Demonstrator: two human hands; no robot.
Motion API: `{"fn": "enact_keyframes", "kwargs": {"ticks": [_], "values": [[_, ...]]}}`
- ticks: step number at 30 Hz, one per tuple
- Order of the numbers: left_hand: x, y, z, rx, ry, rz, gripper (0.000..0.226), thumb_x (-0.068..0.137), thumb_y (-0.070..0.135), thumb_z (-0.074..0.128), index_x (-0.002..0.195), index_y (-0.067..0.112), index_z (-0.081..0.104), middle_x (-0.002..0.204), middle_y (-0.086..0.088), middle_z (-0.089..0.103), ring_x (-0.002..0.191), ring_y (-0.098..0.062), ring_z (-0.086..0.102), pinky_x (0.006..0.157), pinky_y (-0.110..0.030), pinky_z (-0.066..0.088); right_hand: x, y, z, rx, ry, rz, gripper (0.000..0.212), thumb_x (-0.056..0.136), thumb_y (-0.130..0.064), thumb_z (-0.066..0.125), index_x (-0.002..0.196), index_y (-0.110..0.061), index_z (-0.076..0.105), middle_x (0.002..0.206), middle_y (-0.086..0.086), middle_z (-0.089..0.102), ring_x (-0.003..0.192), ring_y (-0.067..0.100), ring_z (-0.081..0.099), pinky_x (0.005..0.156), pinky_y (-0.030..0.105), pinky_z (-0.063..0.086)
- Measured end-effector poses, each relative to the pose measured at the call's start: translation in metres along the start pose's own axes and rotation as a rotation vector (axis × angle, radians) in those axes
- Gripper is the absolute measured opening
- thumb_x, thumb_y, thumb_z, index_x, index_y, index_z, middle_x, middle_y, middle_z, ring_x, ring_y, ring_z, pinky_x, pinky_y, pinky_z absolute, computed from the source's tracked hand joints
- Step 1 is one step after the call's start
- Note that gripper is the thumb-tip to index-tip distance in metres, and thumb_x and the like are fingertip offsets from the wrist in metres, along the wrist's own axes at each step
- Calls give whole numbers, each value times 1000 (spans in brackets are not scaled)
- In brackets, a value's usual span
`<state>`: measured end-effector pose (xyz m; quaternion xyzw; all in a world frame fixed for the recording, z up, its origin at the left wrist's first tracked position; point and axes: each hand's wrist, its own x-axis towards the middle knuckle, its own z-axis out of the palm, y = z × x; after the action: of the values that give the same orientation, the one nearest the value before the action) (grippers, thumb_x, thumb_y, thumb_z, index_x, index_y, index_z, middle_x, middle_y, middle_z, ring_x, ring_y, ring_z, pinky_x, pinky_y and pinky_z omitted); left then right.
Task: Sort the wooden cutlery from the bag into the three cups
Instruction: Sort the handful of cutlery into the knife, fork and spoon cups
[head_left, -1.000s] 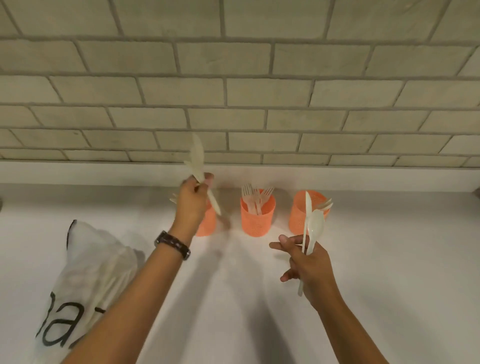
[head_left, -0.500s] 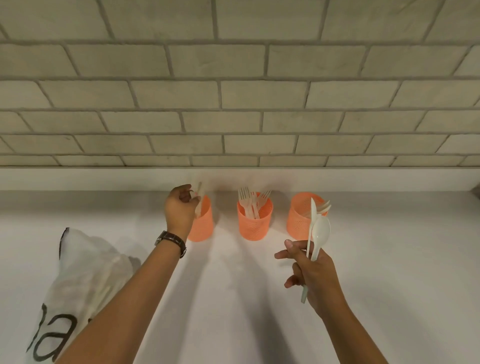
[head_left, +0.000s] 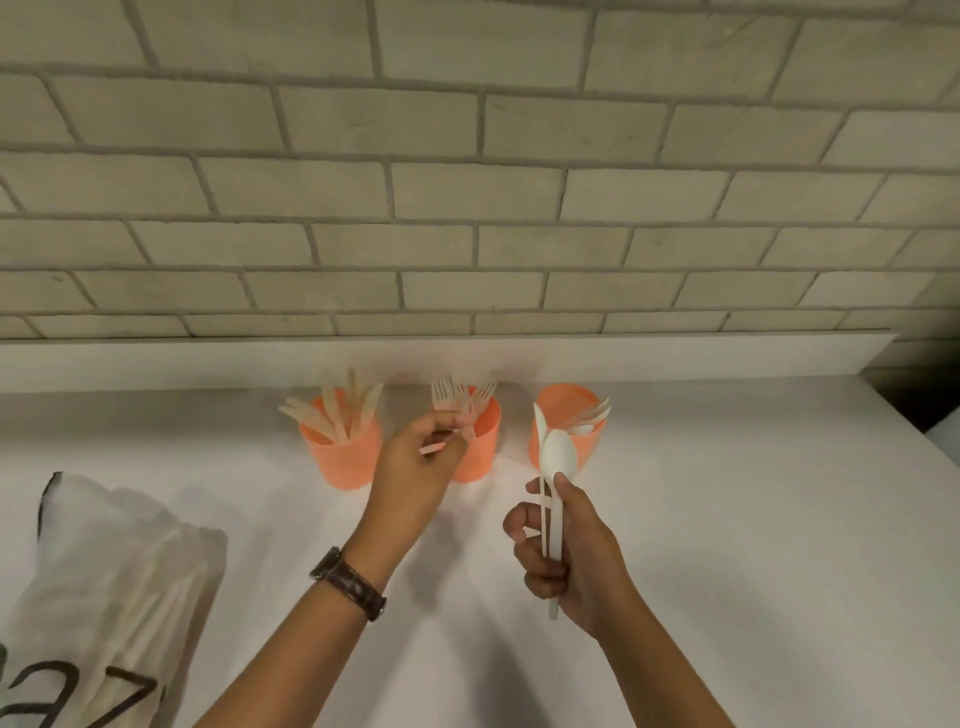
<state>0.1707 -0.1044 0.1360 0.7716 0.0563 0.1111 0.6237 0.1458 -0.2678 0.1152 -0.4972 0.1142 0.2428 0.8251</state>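
Note:
Three orange cups stand in a row by the wall. The left cup (head_left: 337, 460) holds several wooden knives (head_left: 345, 410), the middle cup (head_left: 482, 457) forks (head_left: 457, 394), the right cup (head_left: 592, 441) spoons (head_left: 592, 415). My left hand (head_left: 410, 478) hovers in front of the middle cup with fingertips pinched; a thin pale streak shows between them, and I cannot tell whether it is cutlery. My right hand (head_left: 571, 551) is shut on a bundle of cutlery, with a spoon (head_left: 558, 454) and a knife tip (head_left: 540, 421) sticking up in front of the right cup.
A white bag (head_left: 104, 582) with black lettering lies at the lower left, cutlery shapes showing through it. The white counter (head_left: 753, 519) ends at a brick wall behind the cups and drops off at the far right edge.
My left hand lowered a knife into the left cup, then moved right to the middle cup. The right hand kept its bundle and stayed near the right cup.

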Motion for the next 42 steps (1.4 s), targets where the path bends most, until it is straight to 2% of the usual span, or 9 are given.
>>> {"fn": "enact_keyframes", "kwargs": {"ticks": [3,9,15,19,22,26,34,37,42], "values": [[-12,3,21,-55,-135,-75,16,87,17,62,99,27,62,96,8,67,85,7,60,79,-5,43,-3,1,-5,-28,-35,1,27,99,-34,33,86,-14,47,63,9,53,35,10,17,40,12,16],[-15,8,37,-198,-225,-185,36,92,13,53,126,23,51,106,-8,69,101,-19,64,90,-26,48,-14,0,-16,-184,-115,46,34,99,-36,35,82,-13,53,63,7,51,36,9,17,41,17,11],[-11,16,39,-190,-315,11,39,84,-3,59,107,29,63,96,5,68,91,-9,61,87,-20,50,-18,-1,-30,-193,-159,86,38,98,-35,37,92,-10,65,55,7,48,35,8,14,39,16,11],[-7,19,47,-165,-257,12,31,80,1,67,90,29,70,71,19,68,71,2,59,74,-13,49,-21,-1,-32,-177,-124,110,33,100,-30,34,96,-7,57,65,17,60,34,19,41,40,22,41],[-2,17,46,-68,-179,63,34,79,5,69,84,38,68,68,23,67,66,2,57,69,-13,48,-14,2,-37,-211,14,8,27,99,-23,39,94,-7,60,91,16,67,73,27,64,73,40,55],[13,18,37,53,-88,112,38,79,1,66,78,39,67,76,19,68,61,5,55,63,-11,46,1,-10,-58,-542,330,-193,23,93,-19,56,80,-27,72,105,5,66,91,18,59,80,27,42],[80,41,63,153,193,242,16,83,9,58,80,23,66,80,11,66,66,6,59,65,-8,43,17,-107,-83,-587,394,-568,25,83,-1,66,87,-25,64,77,1,60,63,4,57,64,16,45],[100,27,91,241,131,228,15,83,12,56,85,21,68,90,4,71,78,-12,64,74,-24,48,28,-140,-78,-471,415,-685,26,80,1,69,89,-22,60,84,1,67,64,2,64,67,17,51],[102,-14,116,438,-89,68,27,81,11,60,106,21,67,110,0,66,94,-13,60,78,-19,42,76,-159,-65,-542,473,-753,32,77,-2,72,101,-12,53,91,9,66,83,26,67,77,29,56]]}}
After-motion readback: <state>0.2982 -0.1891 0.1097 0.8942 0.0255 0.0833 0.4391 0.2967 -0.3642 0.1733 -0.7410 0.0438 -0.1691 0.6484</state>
